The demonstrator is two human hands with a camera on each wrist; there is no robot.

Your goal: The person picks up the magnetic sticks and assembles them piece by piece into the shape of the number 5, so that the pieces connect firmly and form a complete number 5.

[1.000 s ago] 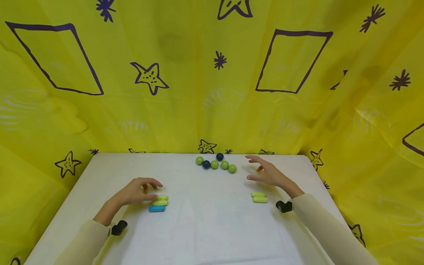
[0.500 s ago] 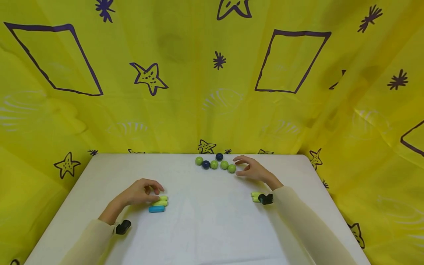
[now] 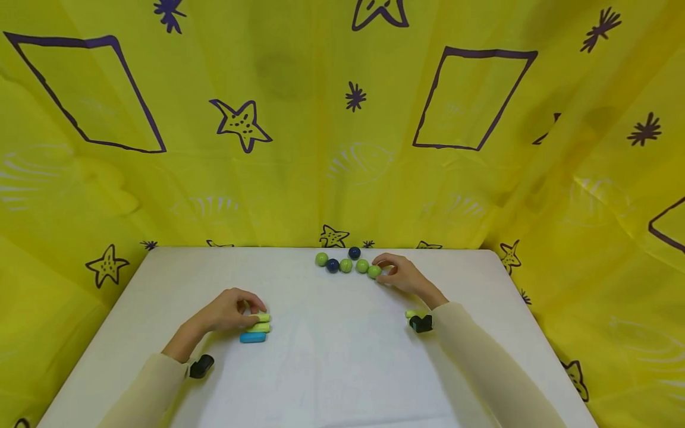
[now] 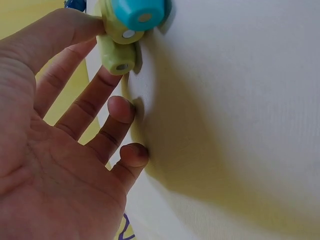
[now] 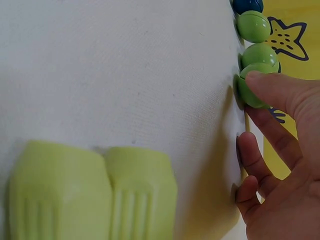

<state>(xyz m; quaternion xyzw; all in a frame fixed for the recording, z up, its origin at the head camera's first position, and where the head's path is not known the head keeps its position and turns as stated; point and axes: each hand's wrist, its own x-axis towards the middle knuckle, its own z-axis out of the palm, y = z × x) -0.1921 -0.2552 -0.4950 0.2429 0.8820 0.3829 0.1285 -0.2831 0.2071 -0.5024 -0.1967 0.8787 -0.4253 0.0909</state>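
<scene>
My left hand [image 3: 229, 310] pinches the far one of two yellow-green magnetic rods [image 4: 118, 54] between thumb and fingers. The second yellow-green rod [image 3: 260, 327] lies right beside it, and a blue rod [image 3: 253, 337] lies nearest to me. In the left wrist view the rods' ends show small metal discs. At the back of the table my right hand [image 3: 407, 276] pinches a green ball [image 5: 252, 95], thumb on one side and index finger on the other. This ball is at the right end of a group of green balls [image 3: 346, 266] and dark blue balls [image 3: 333, 266].
Two more yellow-green rods [image 5: 145, 190] lie side by side under my right wrist, mostly hidden in the head view by the black wrist camera [image 3: 421, 323]. The white table [image 3: 332, 356] ends at a yellow patterned curtain [image 3: 299, 178] just behind the balls.
My right hand has moved left to the rightmost green ball and its fingers have closed round it. My left fingers have closed on the far yellow-green rod, which has shifted slightly away from its neighbour.
</scene>
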